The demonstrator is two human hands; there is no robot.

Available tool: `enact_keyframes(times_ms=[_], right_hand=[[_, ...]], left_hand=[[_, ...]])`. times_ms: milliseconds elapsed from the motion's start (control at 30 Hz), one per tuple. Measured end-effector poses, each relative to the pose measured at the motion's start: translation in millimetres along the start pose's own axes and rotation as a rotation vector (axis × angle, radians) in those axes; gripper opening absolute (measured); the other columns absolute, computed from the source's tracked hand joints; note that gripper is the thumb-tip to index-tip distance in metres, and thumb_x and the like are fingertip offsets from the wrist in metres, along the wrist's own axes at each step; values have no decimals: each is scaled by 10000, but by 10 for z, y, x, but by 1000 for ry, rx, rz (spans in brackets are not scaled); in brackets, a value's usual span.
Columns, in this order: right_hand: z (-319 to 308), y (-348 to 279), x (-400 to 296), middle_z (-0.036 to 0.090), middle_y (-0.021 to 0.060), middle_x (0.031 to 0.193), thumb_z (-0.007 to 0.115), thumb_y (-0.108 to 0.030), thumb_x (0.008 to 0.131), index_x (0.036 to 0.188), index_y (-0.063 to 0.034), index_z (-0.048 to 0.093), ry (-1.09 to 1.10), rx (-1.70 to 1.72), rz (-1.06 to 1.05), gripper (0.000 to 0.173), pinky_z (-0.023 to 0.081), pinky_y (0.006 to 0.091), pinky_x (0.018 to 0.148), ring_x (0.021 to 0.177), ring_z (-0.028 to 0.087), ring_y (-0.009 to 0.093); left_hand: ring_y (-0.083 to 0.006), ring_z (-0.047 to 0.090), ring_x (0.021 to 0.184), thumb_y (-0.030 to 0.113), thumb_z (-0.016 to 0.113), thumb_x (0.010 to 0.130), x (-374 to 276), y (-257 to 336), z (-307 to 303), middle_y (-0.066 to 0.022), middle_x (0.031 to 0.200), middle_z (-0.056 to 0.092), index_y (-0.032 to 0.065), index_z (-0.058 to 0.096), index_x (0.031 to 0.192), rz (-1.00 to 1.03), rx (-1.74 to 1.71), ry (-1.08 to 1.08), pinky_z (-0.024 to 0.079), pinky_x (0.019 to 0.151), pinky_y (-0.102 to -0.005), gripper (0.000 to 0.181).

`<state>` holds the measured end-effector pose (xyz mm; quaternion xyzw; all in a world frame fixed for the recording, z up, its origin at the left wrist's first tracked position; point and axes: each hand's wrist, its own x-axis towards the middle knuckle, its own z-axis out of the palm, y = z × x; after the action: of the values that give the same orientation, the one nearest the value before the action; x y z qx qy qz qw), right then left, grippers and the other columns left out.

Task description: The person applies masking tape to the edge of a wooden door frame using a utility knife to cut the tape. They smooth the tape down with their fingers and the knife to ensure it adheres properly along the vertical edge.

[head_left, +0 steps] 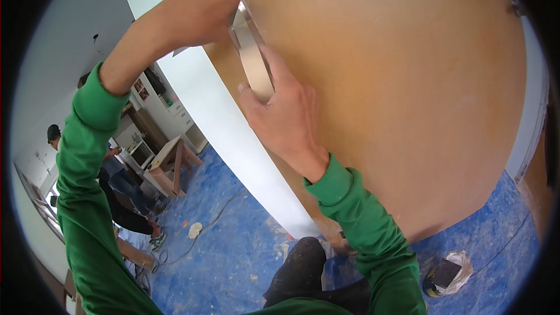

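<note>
My right hand [288,109] grips a roll of cream tape [257,72], thumb on one side and fingers on the other. It rests by the edge of a broad tan wooden panel, apparently a door [393,96]. Above it, my left hand [205,8] is curled at the same edge, close to the far end of the roll. Its fingertips are turned away and hidden, so what they hold does not show. A bright, shiny patch lies just beside that hand. Alongside the panel runs a long white strip [227,113], slanting down to the floor.
A blue floor covering [227,245] bears pale stains and a cable. At lower right stands a tub [446,273] with a dark flat piece on top. At left are people [127,183], a wooden stand [170,166] and white drawers [181,116].
</note>
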<state>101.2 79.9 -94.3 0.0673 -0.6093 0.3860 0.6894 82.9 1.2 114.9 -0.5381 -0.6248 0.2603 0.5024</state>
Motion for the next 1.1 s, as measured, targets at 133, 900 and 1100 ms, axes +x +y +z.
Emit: enact_keyframes(times_ms=[133,900,1100], right_hand=[[-26,-28,10,711,255,908,677,-189,856,1384,14,504,-15,-28,6,591,517,521,717,784,684,447],[-34,-80,-22,709,256,1043,699,-183,842,1378,15,511,-52,8,75,601,529,501,757,841,693,433],[25,-12,-42,722,204,992,717,-142,835,1346,-2,551,32,-15,-1,556,539,401,725,760,695,328]], left_hand=[[-446,624,821,137,646,842,-116,-132,-9,-241,783,637,-40,596,908,-70,-80,49,483,704,-515,195],[-464,605,795,110,667,859,-152,-58,213,-254,762,621,-25,601,963,38,-56,169,476,683,-534,182],[-470,602,786,47,662,822,-103,-63,179,-265,753,611,-51,591,937,80,-65,129,479,685,-528,168]])
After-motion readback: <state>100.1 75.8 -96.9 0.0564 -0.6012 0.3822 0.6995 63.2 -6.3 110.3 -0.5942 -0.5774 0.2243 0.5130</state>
